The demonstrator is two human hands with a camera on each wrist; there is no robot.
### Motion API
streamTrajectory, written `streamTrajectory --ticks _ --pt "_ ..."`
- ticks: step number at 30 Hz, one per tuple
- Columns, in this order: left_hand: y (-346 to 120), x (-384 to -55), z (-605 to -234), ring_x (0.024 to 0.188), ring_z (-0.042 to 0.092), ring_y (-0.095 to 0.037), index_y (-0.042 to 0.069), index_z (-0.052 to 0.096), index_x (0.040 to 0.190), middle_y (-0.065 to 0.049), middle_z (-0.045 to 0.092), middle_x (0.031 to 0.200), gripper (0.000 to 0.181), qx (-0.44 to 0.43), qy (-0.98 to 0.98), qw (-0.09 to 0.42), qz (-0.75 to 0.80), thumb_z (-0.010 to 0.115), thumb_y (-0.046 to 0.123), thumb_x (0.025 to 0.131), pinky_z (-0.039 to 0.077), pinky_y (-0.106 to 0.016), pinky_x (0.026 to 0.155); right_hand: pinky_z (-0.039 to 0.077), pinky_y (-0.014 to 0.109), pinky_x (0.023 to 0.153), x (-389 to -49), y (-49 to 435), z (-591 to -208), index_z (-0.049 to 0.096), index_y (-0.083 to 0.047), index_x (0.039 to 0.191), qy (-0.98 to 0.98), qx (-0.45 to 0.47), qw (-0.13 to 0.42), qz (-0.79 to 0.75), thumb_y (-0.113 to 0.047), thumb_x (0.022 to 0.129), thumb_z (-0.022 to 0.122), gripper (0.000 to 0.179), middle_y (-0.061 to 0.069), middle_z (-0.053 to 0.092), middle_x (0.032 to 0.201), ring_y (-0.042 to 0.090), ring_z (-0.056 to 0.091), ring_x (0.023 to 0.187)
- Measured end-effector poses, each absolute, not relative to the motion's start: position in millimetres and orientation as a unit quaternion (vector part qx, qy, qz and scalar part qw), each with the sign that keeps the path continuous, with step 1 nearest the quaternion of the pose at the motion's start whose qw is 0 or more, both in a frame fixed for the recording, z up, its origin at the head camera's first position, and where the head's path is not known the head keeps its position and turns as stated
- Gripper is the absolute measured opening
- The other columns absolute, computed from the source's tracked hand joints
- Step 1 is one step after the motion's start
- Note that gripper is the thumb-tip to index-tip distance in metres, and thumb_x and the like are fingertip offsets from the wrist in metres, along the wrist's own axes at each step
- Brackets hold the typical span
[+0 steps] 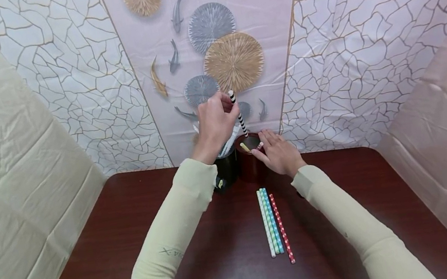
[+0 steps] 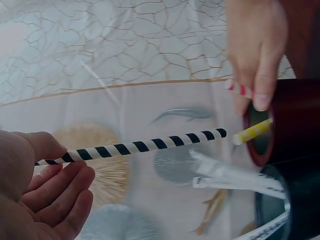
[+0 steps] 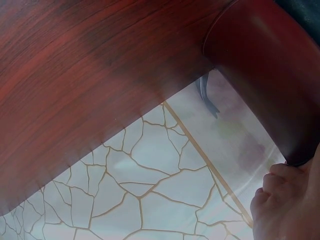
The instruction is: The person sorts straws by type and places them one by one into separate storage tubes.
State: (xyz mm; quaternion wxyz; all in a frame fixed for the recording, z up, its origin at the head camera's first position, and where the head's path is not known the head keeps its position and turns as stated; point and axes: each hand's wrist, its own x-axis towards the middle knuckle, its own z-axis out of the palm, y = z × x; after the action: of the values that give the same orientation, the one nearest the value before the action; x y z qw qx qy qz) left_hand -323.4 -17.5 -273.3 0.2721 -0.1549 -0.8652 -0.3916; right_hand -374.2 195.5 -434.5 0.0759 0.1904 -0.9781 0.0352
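Note:
Between thumb and fingers my left hand [image 1: 217,120] pinches a black-and-white striped paper straw [image 2: 155,145] near its upper end. The straw's lower end hangs just outside the mouth of a dark red cup [image 2: 295,120] in the left wrist view. A yellow striped straw [image 2: 252,131] and a red-and-white striped straw [image 2: 238,88] stick out of that cup. My right hand [image 1: 281,152] rests at the cup's rim, its thumb on the near side and its fingers along the right. In the right wrist view its knuckles [image 3: 272,190] show by the rim.
Left of the red cup stands a dark green-black cup [image 1: 226,171] holding white wrapped straws [image 1: 230,142]. Nearer on the table [image 1: 144,251] lie a red dotted straw [image 1: 282,228] and several pale green and blue straws [image 1: 270,223]. A patterned cloth [image 1: 323,44] hangs behind.

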Motion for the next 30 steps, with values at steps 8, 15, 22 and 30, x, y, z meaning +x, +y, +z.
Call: streamTrajectory --ticks 8,15,22,30 --pt "-16 -339 -308 0.093 0.078 -0.02 0.007 0.075 0.098 -0.006 0.083 0.096 0.01 -0.146 -0.87 0.259 -0.394 0.071 0.017 0.097 0.058 -0.038 0.09 0.022 0.053 0.133 -373 196 -435 0.023 0.007 0.164 -0.978 0.188 0.076 0.04 -0.059 0.112 0.026 0.084 0.026 0.025 0.173 0.039 0.022 0.163" --pt "-16 -348 -330 0.11 0.075 -0.027 -0.001 0.076 0.114 -0.013 0.081 0.11 0.028 -0.141 -0.89 0.215 -0.376 0.073 0.022 0.097 0.057 -0.039 0.1 0.022 0.053 0.133 -375 196 -436 0.021 0.006 0.165 -0.979 0.188 0.074 0.037 -0.061 0.112 0.022 0.086 0.026 0.022 0.174 0.039 0.021 0.164" --pt "-24 -345 -334 0.108 0.076 -0.028 0.001 0.075 0.113 -0.011 0.081 0.11 0.033 -0.127 -0.902 0.212 -0.354 0.077 0.028 0.095 0.057 -0.042 0.099 0.022 0.053 0.132 -374 195 -433 0.022 0.007 0.164 -0.98 0.183 0.067 0.031 -0.061 0.112 0.022 0.086 0.026 0.021 0.174 0.038 0.02 0.164" --pt "-31 -334 -324 0.087 0.068 -0.027 0.001 0.073 0.093 -0.007 0.072 0.084 0.025 -0.152 -0.916 0.209 -0.308 0.075 0.026 0.093 0.056 -0.041 0.085 0.022 0.052 0.133 -373 194 -434 0.024 0.007 0.164 -0.98 0.183 0.072 0.034 -0.061 0.112 0.024 0.085 0.025 0.024 0.173 0.038 0.022 0.164"
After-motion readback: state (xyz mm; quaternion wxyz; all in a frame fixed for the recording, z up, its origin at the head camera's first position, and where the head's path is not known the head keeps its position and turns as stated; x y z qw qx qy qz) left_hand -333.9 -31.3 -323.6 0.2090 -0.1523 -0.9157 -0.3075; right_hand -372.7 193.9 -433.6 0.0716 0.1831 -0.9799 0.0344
